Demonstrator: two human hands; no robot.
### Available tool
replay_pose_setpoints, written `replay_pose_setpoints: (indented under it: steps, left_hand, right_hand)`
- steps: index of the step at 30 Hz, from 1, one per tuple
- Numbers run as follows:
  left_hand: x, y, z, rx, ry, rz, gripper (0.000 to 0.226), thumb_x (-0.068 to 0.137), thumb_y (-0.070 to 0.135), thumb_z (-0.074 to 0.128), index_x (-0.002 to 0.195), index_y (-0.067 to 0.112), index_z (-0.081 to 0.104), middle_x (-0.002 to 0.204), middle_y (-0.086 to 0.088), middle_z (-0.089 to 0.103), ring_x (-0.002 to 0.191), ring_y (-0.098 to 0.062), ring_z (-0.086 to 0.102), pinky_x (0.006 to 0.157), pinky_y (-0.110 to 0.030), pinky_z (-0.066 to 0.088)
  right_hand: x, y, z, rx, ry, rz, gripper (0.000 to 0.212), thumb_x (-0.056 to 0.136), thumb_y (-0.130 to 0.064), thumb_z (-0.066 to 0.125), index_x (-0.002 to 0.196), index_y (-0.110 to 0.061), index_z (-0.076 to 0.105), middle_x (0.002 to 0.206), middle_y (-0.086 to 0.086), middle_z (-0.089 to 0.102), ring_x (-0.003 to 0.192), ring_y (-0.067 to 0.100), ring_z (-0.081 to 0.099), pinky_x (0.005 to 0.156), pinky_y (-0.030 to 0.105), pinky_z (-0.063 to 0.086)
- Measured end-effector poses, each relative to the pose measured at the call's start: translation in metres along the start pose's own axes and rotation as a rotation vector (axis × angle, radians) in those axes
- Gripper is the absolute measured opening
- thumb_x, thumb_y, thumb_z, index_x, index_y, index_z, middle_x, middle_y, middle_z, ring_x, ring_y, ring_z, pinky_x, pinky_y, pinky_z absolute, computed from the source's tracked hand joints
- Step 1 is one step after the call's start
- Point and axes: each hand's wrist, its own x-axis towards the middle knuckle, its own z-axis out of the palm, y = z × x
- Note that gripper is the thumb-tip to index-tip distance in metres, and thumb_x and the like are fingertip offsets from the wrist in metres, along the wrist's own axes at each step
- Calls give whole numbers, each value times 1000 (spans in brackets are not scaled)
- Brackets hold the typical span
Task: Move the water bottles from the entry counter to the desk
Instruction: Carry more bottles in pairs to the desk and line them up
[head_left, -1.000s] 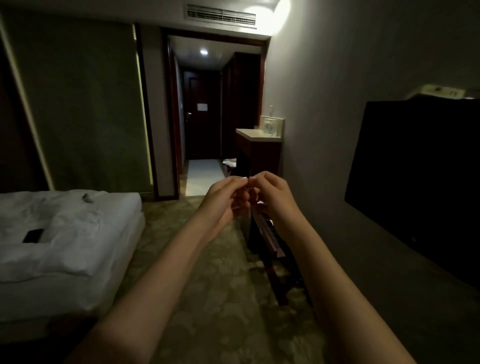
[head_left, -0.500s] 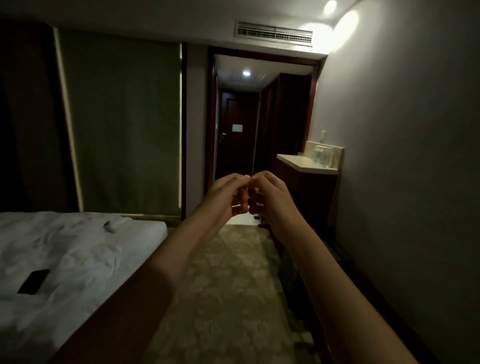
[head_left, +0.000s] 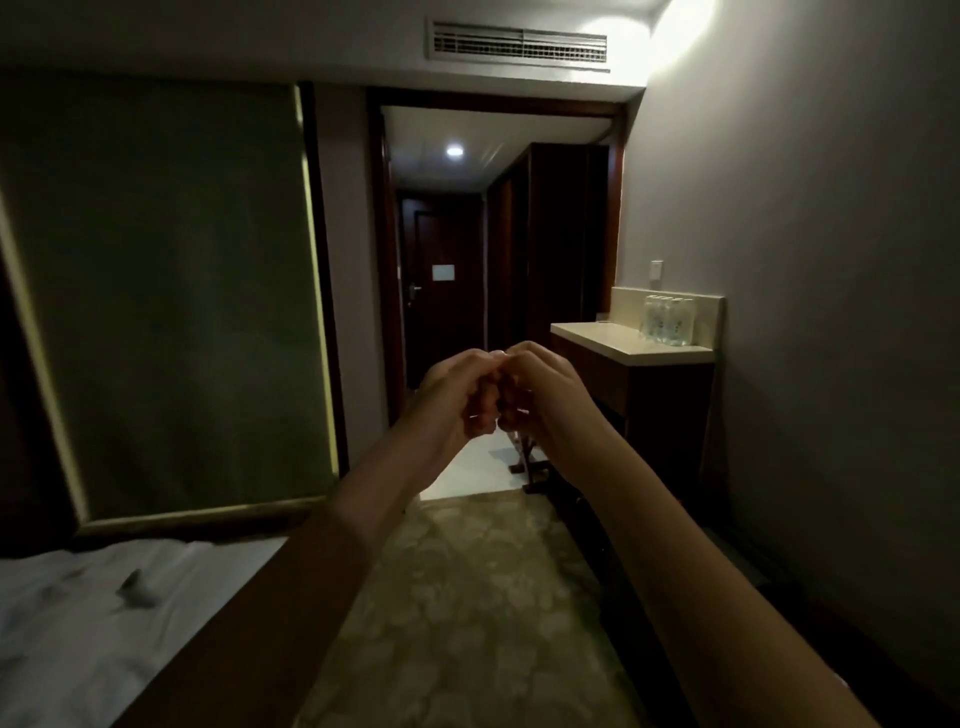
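Note:
Several clear water bottles (head_left: 668, 320) stand together at the back right of the pale-topped entry counter (head_left: 618, 340), against the wall ahead on the right. My left hand (head_left: 457, 395) and my right hand (head_left: 540, 395) are raised in front of me at the middle of the view, fingers curled, knuckles touching each other. Neither hand holds anything. Both hands are well short of the counter. The desk is out of view.
A bed with white sheets (head_left: 78, 613) fills the lower left. A patterned carpet strip (head_left: 467, 597) runs ahead toward the doorway and dark hallway door (head_left: 441, 280). A wooden luggage rack (head_left: 527, 457) stands below the counter. The grey wall (head_left: 805, 312) is on the right.
The view has moved forward and turned toward the hallway; the counter and bottles look larger and nearer. The dark screen on the right has left view. My hands stay together, curled.

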Motion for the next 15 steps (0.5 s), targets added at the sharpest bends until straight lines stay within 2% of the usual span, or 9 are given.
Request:
replay_pose_setpoints:
  steps: [6,10,15]
  left_hand:
    - [157,-67,-65,8,-59,53,41,91,18,44,58,24,67,49,6,49,45,-5,46,46,-17,44]
    - [263,-110,-101,-60,-114,26,42,89,15,42,54,22,65,46,7,49,44,-4,47,46,-17,45]
    - [388,-175,-137,-73,-163,19,27,78,25,49,58,22,66,53,2,52,54,-9,50,56,-23,46]
  right_hand:
    - [155,82,-38,-2,-4,-17,12,91,-16,47,90,-7,55,85,14,52,78,24,53,70,34,48]
    - [255,131,-67,6,2,1,11,91,-15,47,85,-9,55,83,12,52,77,24,53,71,34,47]
    - [366,196,-110,13,43,28,16,91,-12,46,77,-12,55,70,3,50,65,14,52,64,29,46]
